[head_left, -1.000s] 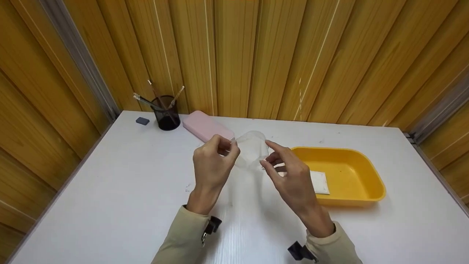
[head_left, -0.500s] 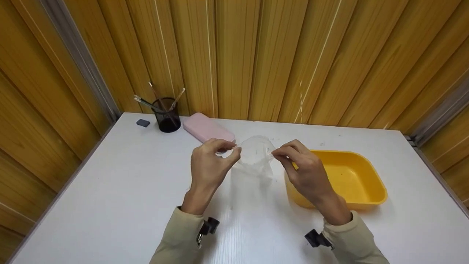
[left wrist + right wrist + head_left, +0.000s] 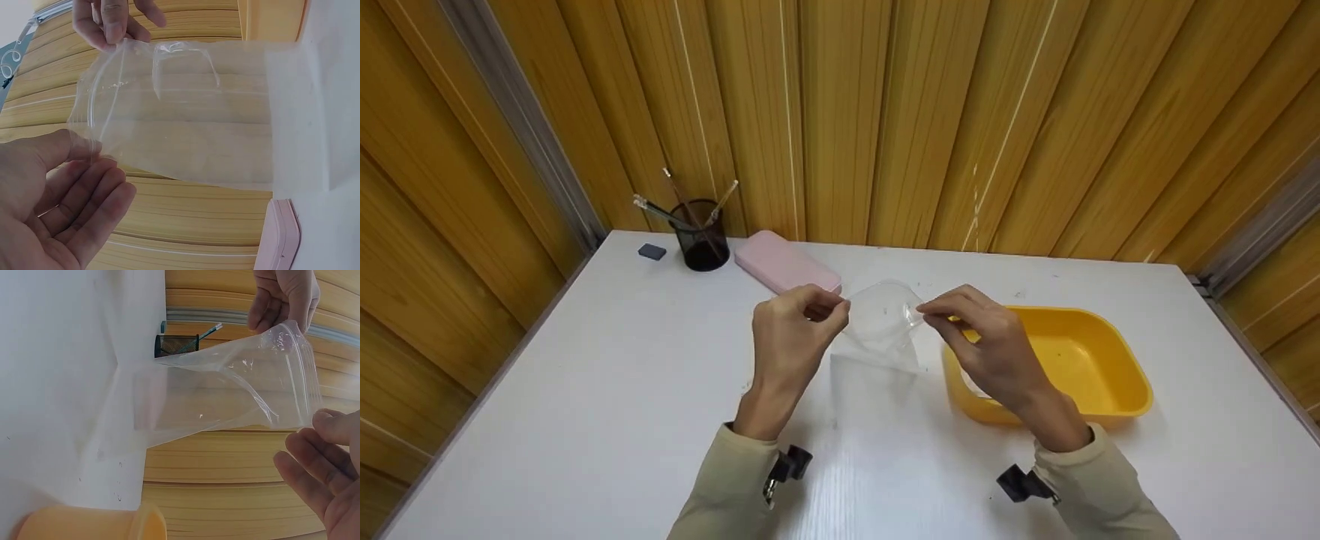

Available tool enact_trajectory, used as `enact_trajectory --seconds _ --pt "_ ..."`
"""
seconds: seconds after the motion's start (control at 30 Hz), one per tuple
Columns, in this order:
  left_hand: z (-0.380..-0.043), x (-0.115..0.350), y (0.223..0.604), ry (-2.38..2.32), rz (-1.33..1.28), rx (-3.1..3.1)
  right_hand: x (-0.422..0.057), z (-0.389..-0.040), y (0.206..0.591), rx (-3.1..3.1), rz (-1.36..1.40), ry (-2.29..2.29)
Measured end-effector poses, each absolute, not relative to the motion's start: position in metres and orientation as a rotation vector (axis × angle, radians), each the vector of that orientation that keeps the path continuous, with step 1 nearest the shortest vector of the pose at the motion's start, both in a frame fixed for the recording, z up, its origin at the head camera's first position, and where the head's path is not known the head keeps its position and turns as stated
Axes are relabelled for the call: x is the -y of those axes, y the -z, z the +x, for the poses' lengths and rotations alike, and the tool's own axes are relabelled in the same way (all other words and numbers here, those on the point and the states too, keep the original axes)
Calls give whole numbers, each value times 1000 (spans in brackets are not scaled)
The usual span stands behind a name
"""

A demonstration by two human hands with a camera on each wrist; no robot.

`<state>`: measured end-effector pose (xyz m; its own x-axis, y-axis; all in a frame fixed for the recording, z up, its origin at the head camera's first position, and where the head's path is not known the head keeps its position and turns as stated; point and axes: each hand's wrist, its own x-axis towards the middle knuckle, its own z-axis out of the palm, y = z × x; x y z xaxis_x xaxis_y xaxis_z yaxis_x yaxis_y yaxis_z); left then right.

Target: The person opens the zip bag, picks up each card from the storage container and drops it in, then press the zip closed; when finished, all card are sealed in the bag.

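A clear zip-lock bag (image 3: 185,124) hangs upright between my two hands, its lower end right at the white table. My left hand (image 3: 791,345) pinches one top corner between thumb and forefinger. The opposite top corner is pinched the same way by my right hand (image 3: 994,349). In the right wrist view the bag (image 3: 236,388) shows its ridged zip strip (image 3: 301,374) running between the two hands. Nothing shows inside the see-through bag, and the pink case is visible through it in that view.
A yellow bin (image 3: 1091,367) stands right of the bag, partly behind my right hand and holding something white. At the back left are a pink case (image 3: 784,262), a black mesh cup (image 3: 703,244) with several pencils and a dark eraser (image 3: 652,251). Wood-patterned panels (image 3: 840,120) enclose the table.
My right hand has moved right, from fingers spread at the bag to a pinch on its corner. The bag's top is now stretched wider. The left hand has barely moved.
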<state>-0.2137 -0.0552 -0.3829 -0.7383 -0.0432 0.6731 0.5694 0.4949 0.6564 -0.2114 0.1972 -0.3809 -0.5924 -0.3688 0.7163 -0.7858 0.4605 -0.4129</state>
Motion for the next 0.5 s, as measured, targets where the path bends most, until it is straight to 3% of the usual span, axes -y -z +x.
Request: enact_trajectory --seconds 0.27,0.5 --pt "-215 53 388 1168 -441 2048 -218 -214 366 2265 821 -1110" --pt "-215 52 387 1150 -443 2039 -264 -229 363 2456 587 -1123"
